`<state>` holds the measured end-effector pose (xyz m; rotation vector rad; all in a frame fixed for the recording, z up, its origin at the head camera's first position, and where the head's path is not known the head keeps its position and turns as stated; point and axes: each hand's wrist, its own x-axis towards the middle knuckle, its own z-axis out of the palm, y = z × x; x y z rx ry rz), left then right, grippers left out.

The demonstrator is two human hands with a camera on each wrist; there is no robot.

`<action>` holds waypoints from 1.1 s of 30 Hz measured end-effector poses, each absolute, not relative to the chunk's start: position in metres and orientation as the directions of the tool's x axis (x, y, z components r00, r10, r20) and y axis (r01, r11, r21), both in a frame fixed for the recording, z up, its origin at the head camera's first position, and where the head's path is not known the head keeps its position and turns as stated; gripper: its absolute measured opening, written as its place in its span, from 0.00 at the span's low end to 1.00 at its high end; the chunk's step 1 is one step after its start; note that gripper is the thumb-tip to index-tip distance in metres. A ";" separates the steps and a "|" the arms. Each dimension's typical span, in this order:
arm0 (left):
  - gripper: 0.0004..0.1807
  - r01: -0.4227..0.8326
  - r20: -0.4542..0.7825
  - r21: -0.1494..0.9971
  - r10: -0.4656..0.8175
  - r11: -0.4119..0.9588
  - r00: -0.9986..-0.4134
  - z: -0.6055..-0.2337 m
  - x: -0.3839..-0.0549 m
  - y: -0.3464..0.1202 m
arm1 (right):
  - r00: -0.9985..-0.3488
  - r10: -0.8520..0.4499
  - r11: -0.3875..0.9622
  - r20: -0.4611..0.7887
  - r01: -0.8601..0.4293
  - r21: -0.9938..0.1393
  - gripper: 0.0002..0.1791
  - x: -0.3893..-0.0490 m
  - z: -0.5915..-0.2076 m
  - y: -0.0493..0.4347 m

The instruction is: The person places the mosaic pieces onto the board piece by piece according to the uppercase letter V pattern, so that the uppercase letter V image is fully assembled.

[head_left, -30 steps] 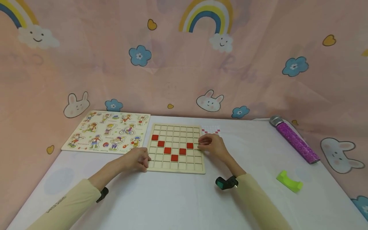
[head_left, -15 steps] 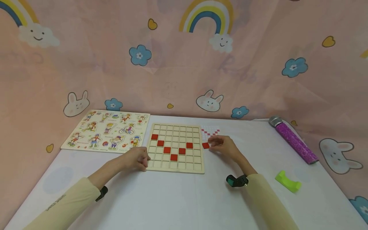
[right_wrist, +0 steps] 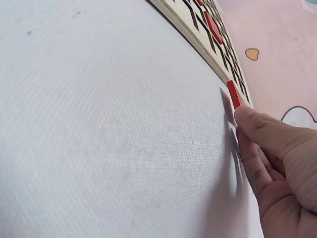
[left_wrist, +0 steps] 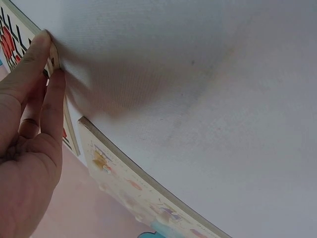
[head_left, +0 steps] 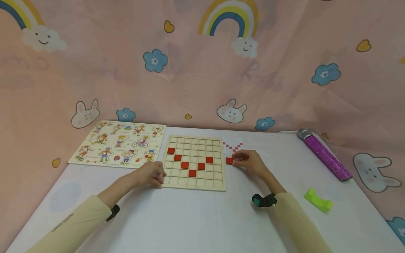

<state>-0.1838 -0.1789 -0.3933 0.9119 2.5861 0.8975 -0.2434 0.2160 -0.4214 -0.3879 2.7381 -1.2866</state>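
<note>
My right hand pinches a red square tile between thumb and fingers, just beyond the right edge of a wooden grid board. In the right wrist view the red tile stands out past the thumb tip, over its shadow on the white cloth. The left hand grips the board's near left corner, thumb and fingertips at its edge, as the left wrist view shows the hand too. Several red tiles lie in the grid cells in a V, its right arm shorter than its left.
A small card printed with a red V pattern lies behind the right hand. A picture puzzle board sits left of the grid board. To the right are a purple glittery microphone and a green curved piece.
The right hand has moved right, away from the grid board's edge, and the red tile in its fingers has come into view. The left hand stays at the board's corner.
</note>
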 end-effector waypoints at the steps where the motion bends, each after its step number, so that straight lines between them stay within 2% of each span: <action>1: 0.08 0.484 -0.029 0.625 0.638 0.613 -0.770 -0.394 -0.184 -0.179 | -0.966 -0.259 0.600 0.024 -0.180 -0.779 0.17 -0.243 -0.421 0.218; 7: 0.08 0.489 -0.024 0.618 0.637 0.615 -0.771 -0.393 -0.183 -0.179 | -0.977 -0.213 0.533 0.026 -0.138 -0.835 0.18 -0.242 -0.417 0.226; 22: 0.08 0.480 -0.030 0.626 0.634 0.615 -0.773 -0.392 -0.180 -0.177 | -0.986 -0.168 0.501 0.014 -0.098 -0.860 0.20 -0.249 -0.410 0.211; 33: 0.08 0.478 -0.026 0.628 0.630 0.614 -0.776 -0.392 -0.180 -0.176 | -0.984 -0.175 0.556 0.036 -0.129 -0.821 0.18 -0.257 -0.413 0.194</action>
